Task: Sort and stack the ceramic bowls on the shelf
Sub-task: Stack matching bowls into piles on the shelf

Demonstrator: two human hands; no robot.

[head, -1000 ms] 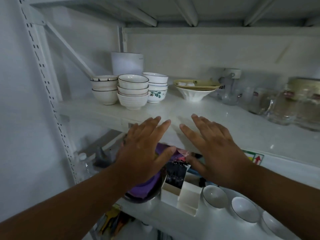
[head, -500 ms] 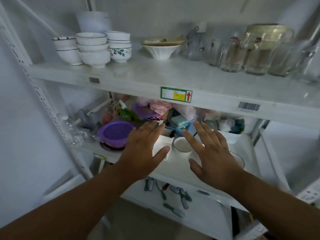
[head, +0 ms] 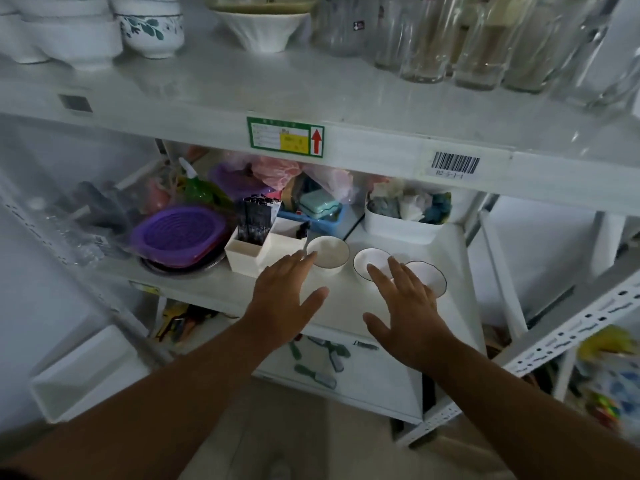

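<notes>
Three small white bowls sat in a row near the front of the lower shelf [head: 346, 313]. The left bowl [head: 328, 255] was the deep one. The middle bowl [head: 371, 263] and the right bowl [head: 427, 277] looked flatter, with thin dark rims. More bowls were piled on the top shelf [head: 242, 95], at the far left, well apart from these three.

Your left hand [head: 284, 301] was flat, fingers straight, holding nothing. Its fingertips were just beside the left bowl, maybe touching the rim, but you could not tell for sure. Your right hand [head: 407, 306] was flat too and held nothing. It hovered over the middle and right bowls and hid part of each.

I think you were about to pick the bowls up. Here is what could go wrong. The white box [head: 247, 252] with dark sticks stood right next to the left bowl, so a wide reach could knock it. The bowls sat close to the shelf edge, so a push from flat fingers could slide one off. The deep bowl might not sit well on the flat ones, and a wobbly pile could tip. The tall glasses [head: 450, 39] up top could get bumped when you lift
</notes>
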